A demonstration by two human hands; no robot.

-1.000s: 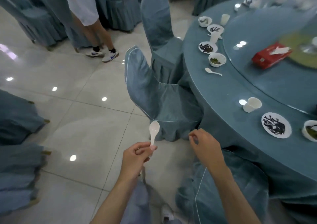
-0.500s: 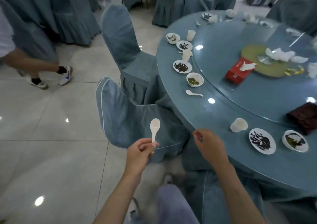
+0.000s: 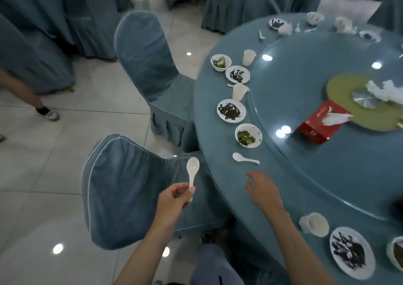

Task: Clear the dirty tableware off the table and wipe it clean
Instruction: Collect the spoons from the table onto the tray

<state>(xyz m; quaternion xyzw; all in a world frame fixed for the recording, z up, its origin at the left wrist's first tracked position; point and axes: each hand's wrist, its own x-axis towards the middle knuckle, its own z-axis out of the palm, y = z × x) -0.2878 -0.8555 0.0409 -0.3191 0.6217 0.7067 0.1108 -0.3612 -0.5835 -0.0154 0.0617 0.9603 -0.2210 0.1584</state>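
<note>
At the far left a passer-by's leg and dark shoe [image 3: 44,112] stand on the pale tiled floor. Next come two chairs in blue-grey covers: the far chair [image 3: 146,63] faces the table, and the near chair [image 3: 126,188] is turned with its back toward the camera. In front of the near chair the left hand [image 3: 174,199] pinches the handle of a white spoon [image 3: 193,169] between thumb and curled fingers, bowl end up, off the table and just beside its rim. To its right the right hand [image 3: 264,189] hangs over the edge of the round table [image 3: 218,137] with fingers loosely spread and holding nothing; whether it touches the cloth cannot be told. Just beyond its fingertips a second spoon [image 3: 244,158] lies on the cloth. Past that, a row of dirty tableware follows the table's rim: a bowl with greens [image 3: 248,135], a smeared plate [image 3: 231,110], a tipped cup [image 3: 239,91], another plate [image 3: 237,74], another bowl [image 3: 220,62] and an upright cup [image 3: 248,57]. A glass turntable [image 3: 327,175] fills the table's middle and carries a red tissue box [image 3: 317,127]. By the right forearm a cup on its side [image 3: 314,224] lies just beside a stained plate [image 3: 351,252].
</note>
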